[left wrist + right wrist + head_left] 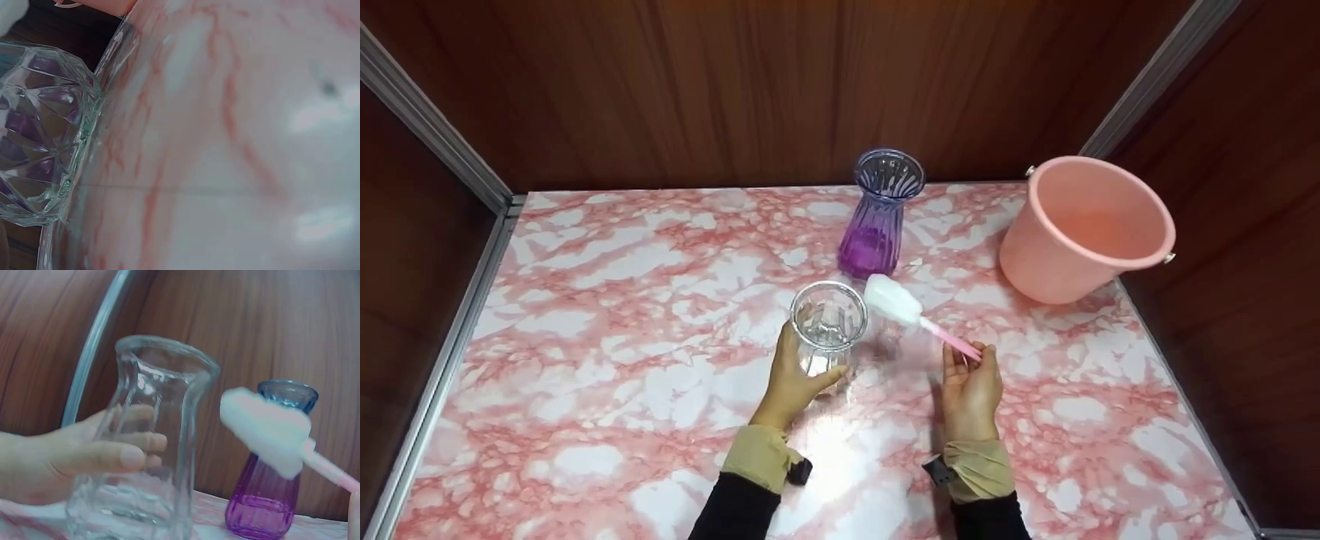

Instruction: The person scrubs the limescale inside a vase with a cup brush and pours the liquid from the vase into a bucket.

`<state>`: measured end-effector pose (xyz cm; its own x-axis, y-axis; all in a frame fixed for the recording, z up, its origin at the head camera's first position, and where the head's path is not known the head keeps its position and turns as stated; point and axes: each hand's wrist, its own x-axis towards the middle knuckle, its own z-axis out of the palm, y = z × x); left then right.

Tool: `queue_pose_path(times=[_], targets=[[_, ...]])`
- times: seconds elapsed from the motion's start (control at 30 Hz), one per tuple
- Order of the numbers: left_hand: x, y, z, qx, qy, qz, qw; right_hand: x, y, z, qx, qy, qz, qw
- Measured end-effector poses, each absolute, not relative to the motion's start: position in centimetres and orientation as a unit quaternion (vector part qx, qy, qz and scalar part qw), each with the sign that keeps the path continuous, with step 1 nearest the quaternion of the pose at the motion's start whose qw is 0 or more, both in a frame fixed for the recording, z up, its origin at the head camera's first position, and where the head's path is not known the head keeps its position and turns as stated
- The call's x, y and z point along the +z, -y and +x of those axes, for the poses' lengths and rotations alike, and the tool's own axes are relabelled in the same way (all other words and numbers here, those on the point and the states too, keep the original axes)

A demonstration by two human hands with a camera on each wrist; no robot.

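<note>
Left hand (pixel 790 384) extended forward, curled round clear vase (pixel 819 357), right hand (pixel 975 386) alongside — pinching pink-handled brush (pixel 896 301)

A red-and-white marbled tabletop (pixel 607 337) bears a purple vase (pixel 873 238) and pink bucket (pixel 1039 261).

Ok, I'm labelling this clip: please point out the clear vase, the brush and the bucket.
Clear vase (pixel 162 395), right wrist view, on its neck.
Brush (pixel 895 301), head view, on its thick white end.
Bucket (pixel 1042 264), head view, on its outer wall.
</note>
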<state>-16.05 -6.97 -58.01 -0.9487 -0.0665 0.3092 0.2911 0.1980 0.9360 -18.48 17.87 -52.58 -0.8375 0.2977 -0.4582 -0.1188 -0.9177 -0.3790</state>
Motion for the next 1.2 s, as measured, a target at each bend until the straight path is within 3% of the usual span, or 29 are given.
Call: queue_pose_path(times=[0.77,1.2], targets=[[-57.8,6.8,-15.6,-0.64,0.76,-0.047,0.108,-54.9,-18.9,-19.6,0.88,0.349,-0.253,0.2],[-57.8,6.9,-15.9,-0.636,0.76,-0.054,0.125,-55.4,-18.9,-19.5,0.859,0.425,-0.229,0.169]])
